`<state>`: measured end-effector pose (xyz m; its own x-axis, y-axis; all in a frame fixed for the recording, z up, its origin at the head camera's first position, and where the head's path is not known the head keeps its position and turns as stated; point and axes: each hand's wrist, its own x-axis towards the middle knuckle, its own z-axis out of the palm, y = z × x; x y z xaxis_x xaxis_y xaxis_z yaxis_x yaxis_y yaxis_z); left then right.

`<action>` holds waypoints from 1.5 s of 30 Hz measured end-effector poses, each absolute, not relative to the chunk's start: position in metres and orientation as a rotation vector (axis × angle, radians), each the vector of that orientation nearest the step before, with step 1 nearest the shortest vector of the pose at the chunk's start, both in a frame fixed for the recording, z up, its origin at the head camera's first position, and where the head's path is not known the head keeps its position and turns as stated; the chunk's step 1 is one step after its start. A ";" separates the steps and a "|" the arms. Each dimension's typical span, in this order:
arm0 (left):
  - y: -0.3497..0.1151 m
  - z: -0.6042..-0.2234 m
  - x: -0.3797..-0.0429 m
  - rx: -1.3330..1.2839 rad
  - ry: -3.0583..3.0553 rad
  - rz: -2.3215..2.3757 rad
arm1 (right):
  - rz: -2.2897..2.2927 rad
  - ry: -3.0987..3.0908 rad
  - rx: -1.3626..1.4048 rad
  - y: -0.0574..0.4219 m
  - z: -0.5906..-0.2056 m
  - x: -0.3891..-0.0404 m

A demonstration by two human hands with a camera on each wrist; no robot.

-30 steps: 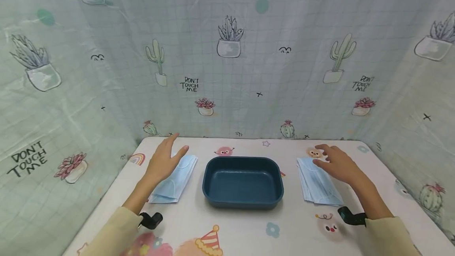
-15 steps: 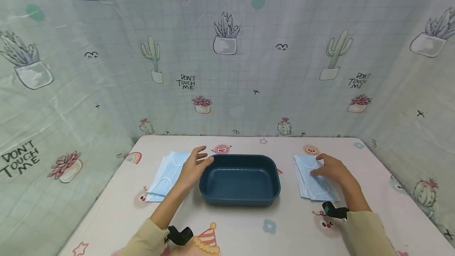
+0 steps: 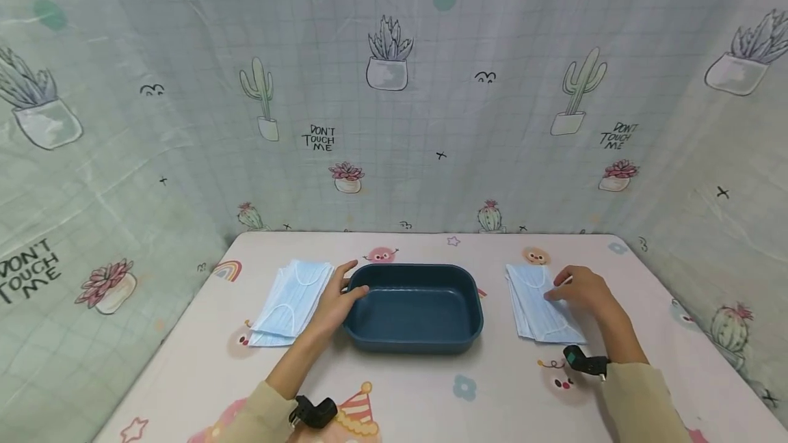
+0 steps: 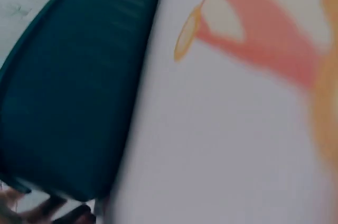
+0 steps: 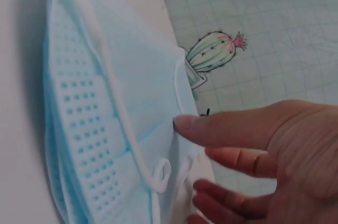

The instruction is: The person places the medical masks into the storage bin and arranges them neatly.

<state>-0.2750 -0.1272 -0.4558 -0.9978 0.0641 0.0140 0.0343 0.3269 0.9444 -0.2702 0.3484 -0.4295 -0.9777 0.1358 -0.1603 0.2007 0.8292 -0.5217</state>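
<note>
Nearest you, your beige left sleeve (image 3: 261, 412) and beige right sleeve (image 3: 643, 405) reached in over the white cartoon-printed table (image 3: 418, 402). Your left hand (image 3: 334, 307) gripped the left end of the dark blue, round-cornered rectangular box (image 3: 412, 346), thumb hooked over the rim and fingers outside. The box stood flat between two stacks, mouth up, its long axis running left to right across your front. It was probably plastic: stiff, fairly light, a little slippery on its smooth walls, so the rim at either short end looked the surest hold. Your right hand (image 3: 587, 290) was at the right-hand stack of pale blue pleated fabric masks (image 3: 531, 310), thumb tip touching a mask at its edge with a thin white ear loop (image 5: 117, 105) near; whether thumb and fingers had pinched it, neither view let you tell. Those masks looked soft, nearly weightless and apt to come up in twos, and the loops might snag; the top one's side edge seemed the place to take. That stack's long axis ran away from you, far end leaning left. The left-hand stack of pale blue pleated fabric masks (image 3: 292, 303), beside your left hand, leaned its far end right. Beyond hung the pale grey-green plant-printed backdrop (image 3: 431, 115).
</note>
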 end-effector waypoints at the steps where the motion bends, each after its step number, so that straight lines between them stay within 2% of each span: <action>1: -0.130 -0.457 -0.277 0.115 2.508 1.828 | -0.860 2.881 0.252 0.349 -0.431 -0.271; 10: -0.140 -0.477 -0.288 0.272 2.307 1.937 | -0.810 2.854 0.238 0.348 -0.436 -0.278; 21: -0.135 -0.485 -0.280 0.403 2.308 2.023 | -0.796 2.837 0.237 0.347 -0.433 -0.278; 34: -0.139 -0.490 -0.283 0.452 2.371 2.008 | -0.858 2.842 0.191 0.349 -0.435 -0.280; 45: -0.139 -0.491 -0.284 0.453 2.378 2.000 | -0.868 2.896 0.254 0.343 -0.440 -0.283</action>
<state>-0.2835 -0.1389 -0.4911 -0.9583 0.2194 0.1829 0.2178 0.1469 0.9649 -0.2831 0.3431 -0.4396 -0.9803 0.1285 -0.1503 0.1899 0.8229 -0.5354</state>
